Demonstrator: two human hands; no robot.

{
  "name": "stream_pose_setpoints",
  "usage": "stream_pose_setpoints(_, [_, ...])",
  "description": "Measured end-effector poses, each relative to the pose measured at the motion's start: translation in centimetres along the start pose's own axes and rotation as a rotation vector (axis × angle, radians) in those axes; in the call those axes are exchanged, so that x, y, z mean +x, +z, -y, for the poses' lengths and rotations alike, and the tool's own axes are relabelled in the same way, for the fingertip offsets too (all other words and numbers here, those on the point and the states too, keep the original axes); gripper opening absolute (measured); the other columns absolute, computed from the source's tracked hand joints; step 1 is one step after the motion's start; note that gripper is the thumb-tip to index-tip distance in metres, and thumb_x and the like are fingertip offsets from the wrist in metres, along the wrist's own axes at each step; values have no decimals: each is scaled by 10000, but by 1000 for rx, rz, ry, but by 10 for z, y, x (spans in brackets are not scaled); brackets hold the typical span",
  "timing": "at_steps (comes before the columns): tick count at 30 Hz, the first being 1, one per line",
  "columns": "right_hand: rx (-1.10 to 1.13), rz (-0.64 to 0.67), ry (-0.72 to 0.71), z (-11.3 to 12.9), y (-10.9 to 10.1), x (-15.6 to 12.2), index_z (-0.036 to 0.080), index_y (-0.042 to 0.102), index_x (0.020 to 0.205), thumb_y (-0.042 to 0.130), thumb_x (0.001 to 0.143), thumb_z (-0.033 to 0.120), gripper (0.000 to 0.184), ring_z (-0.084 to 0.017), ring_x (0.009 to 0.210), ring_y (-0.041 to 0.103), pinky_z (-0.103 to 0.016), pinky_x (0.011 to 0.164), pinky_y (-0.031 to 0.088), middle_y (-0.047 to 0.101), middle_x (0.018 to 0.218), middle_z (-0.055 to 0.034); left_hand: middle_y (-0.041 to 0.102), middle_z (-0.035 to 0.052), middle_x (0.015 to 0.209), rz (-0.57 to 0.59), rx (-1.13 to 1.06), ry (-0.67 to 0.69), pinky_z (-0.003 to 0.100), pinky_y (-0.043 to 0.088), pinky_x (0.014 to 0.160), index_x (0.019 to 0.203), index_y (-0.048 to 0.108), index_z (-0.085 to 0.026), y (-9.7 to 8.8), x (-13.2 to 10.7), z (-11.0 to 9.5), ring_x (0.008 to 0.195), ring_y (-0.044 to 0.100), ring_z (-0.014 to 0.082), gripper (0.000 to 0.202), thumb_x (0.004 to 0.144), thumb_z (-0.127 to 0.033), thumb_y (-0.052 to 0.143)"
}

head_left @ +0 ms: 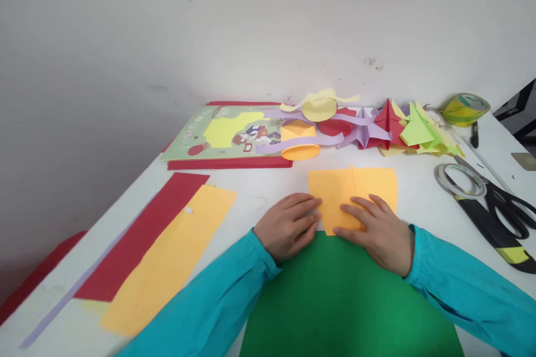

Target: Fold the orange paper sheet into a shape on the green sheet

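A partly folded orange paper [372, 181] lies at the far edge of a green sheet [347, 301], with a pointed fold standing at its middle. My left hand [288, 226] is closed at the paper's left edge, fingers bent together and the thumb beneath them; the edge there is partly hidden. On the right half rests my right hand [379, 231], its fingers spread and pressing lightly on the surface. Both sleeves are turquoise.
Left of me lie red [142, 240] and orange strips [176, 251] and a thin purple strip [84, 284]. Behind are a printed pad [221, 134] and folded paper shapes [389, 125]. At right are scissors [508, 206], a cutter [486, 228] and tape rolls [465, 109].
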State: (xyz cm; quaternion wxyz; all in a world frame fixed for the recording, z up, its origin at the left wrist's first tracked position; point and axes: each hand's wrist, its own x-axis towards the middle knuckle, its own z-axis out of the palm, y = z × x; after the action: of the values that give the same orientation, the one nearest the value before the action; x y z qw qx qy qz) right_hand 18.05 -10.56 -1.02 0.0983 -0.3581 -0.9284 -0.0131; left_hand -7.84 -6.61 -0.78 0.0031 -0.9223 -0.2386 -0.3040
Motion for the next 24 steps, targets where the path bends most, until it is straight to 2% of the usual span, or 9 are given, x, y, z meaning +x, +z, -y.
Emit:
stream_pose_setpoints(6, [9, 26, 9, 0, -1, -1, 423, 523, 1315, 537, 884, 244, 467, -315, 1295, 387, -561, 1026, 269, 490, 1407, -60, 698, 153, 1069, 36, 76, -10, 419, 580, 875, 941, 699, -125, -6, 4, 3, 1005, 641, 246, 210, 891, -154, 497])
stream_pose_setpoints(15, [7, -14, 5, 0, 2, -1, 414, 557, 1281, 540, 881, 236, 438, -315, 1283, 403, -555, 1024, 270, 507, 1389, -58, 688, 158, 1039, 34, 143, -91, 437, 571, 878, 983, 689, -123, -3, 4, 6, 981, 635, 250, 211, 899, -188, 507])
stream_pose_setpoints(20, [14, 1, 14, 0, 2, -1, 420, 543, 1293, 538, 887, 242, 443, -318, 1290, 392, -558, 1028, 269, 496, 1398, -57, 687, 170, 1022, 7, 216, -89, 444, 572, 869, 978, 681, -96, -3, 5, 5, 974, 626, 267, 226, 905, -209, 500])
stream_pose_setpoints(24, [11, 11, 22, 0, 2, -1, 427, 545, 1289, 556, 877, 245, 451, -307, 1300, 379, -550, 1035, 262, 493, 1402, -46, 678, 161, 1038, 35, 231, -129, 464, 548, 911, 1016, 674, -102, -1, 4, 4, 991, 616, 270, 245, 913, -226, 488])
